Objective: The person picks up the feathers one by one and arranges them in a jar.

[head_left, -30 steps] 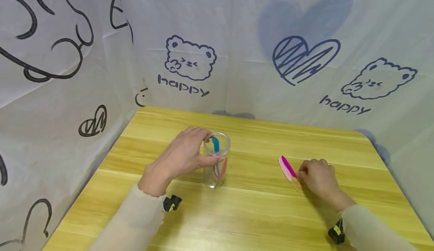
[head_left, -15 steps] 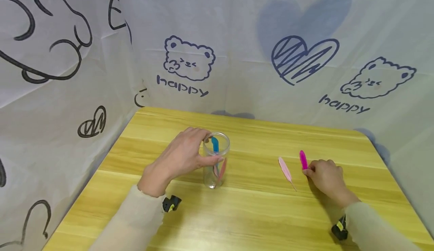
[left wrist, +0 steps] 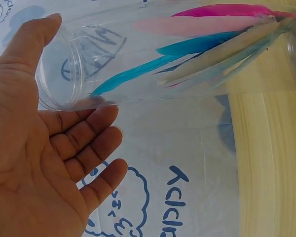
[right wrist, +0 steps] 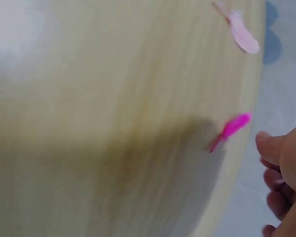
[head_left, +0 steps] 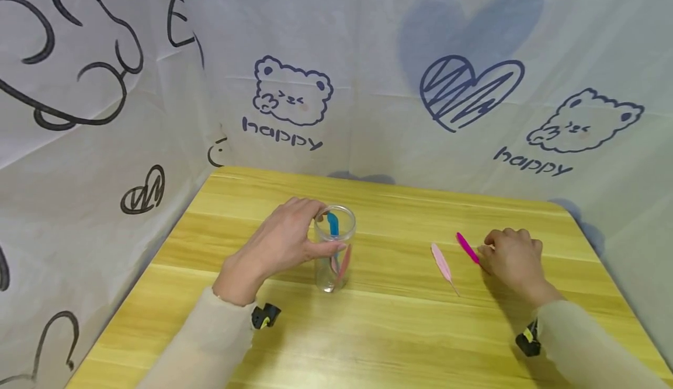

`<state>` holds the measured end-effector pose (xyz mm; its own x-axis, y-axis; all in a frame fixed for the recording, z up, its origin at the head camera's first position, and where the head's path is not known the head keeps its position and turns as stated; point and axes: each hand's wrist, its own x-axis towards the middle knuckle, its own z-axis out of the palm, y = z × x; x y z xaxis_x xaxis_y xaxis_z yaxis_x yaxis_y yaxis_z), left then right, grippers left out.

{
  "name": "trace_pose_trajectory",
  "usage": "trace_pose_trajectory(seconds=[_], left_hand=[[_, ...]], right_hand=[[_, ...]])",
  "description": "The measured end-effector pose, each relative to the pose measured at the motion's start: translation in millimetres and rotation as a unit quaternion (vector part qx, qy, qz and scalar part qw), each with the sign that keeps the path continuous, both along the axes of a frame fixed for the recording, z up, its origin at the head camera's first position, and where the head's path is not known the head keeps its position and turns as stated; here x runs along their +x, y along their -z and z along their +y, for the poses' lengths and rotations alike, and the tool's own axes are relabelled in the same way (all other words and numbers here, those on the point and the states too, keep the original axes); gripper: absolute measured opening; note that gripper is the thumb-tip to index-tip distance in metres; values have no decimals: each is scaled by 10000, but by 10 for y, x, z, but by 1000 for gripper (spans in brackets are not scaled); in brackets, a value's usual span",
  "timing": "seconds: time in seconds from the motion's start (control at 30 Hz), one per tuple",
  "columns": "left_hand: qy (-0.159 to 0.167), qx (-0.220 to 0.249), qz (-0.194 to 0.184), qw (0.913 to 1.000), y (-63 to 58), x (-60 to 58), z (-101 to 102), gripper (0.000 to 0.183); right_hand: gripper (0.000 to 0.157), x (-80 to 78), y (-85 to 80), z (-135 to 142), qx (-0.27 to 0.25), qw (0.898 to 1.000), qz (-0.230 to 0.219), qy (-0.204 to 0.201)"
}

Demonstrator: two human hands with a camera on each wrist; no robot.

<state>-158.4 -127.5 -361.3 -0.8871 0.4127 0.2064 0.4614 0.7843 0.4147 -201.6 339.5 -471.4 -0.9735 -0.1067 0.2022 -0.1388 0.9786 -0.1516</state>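
Observation:
My left hand point(head_left: 284, 234) grips a tall clear plastic cup point(head_left: 336, 238) near its rim, thumb on one side and fingers on the other. Inside the cup, in the left wrist view, are several feathers, among them a blue feather point(left wrist: 133, 73), a magenta feather point(left wrist: 222, 10) and a cream one. The cup stands upright on the table. A magenta feather point(head_left: 467, 247) lies on the table just left of my right hand point(head_left: 512, 260), whose loosely bent fingers are apart from it in the right wrist view. Farther left lies a pale pink feather point(head_left: 441, 262).
The yellow wood-grain table point(head_left: 389, 336) has a rounded far right corner. White cloth point(head_left: 378, 38) with printed bears and hearts hangs behind it and along the left side.
My right hand drew the magenta feather right, away from the pale pink one, then let it go on the table and lifted off slightly. My left hand and the cup stayed put.

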Motion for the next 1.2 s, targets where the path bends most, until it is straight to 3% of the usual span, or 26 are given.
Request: trace_pose_trajectory(seconds=[0.13, 0.23, 0.53, 0.67, 1.0, 1.2], left_hand=[[-5, 22, -12, 10000, 4, 3, -10, 67], [16, 32, 6, 10000, 8, 3, -10, 66], [30, 36, 51, 10000, 22, -2, -6, 63], [22, 35, 52, 10000, 24, 1, -5, 63], [33, -1, 66, 10000, 29, -9, -5, 64], [48, 32, 31, 10000, 26, -23, 9, 63]], right_hand=[[23, -1, 59, -75, 439, 9985, 302, -153], [25, 2, 110, -101, 555, 9980, 251, -138], [26, -112, 119, -86, -86, 9957, -883, 269], [21, -121, 100, -116, -203, 9936, -1067, 324], [11, -63, 175, -159, 292, 9990, -277, -177], [13, -86, 182, -165, 399, 9989, -161, -202]])
